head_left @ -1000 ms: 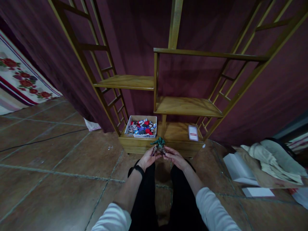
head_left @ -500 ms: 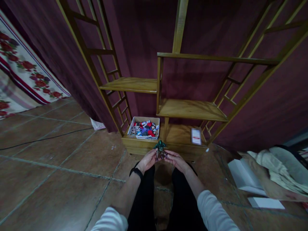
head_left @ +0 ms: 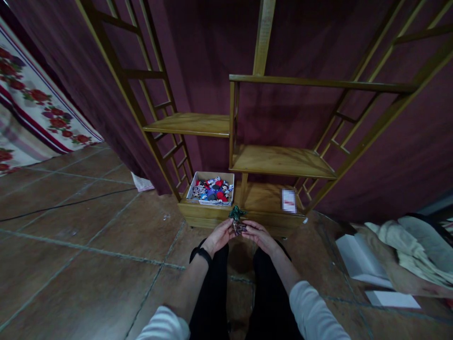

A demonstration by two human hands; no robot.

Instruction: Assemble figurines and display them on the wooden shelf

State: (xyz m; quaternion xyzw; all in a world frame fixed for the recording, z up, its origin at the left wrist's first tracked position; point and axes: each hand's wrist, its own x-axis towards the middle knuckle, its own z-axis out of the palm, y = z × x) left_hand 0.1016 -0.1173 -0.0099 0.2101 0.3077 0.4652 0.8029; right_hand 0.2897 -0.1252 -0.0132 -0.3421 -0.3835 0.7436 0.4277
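Note:
Between my hands is a small figurine (head_left: pixel 237 219), dark green at the top and brownish purple lower down. My left hand (head_left: pixel 220 236) has its fingers closed on the figurine's left side. On the other side, my right hand (head_left: pixel 260 236) pinches its lower right part. Both hands are in front of the cabinet's lower edge. Just beyond them, a white cardboard box (head_left: pixel 193 194) full of small colourful figures stands on the lower left shelf. A white and red packet (head_left: pixel 289 201), its print blurred out, lies on the lower right shelf.
A wooden display rack (head_left: pixel 283 160) with stepped shelves stands before a dark red curtain (head_left: pixel 198 56). White boxes (head_left: pixel 361 257) and a pale cloth (head_left: pixel 414 245) lie on the floor at right. A black cable (head_left: pixel 71 205) crosses the tiles at left.
The figurine has turned slightly and tilts a little differently between my fingers. Both hands stay in almost the same place. The view has shifted slightly.

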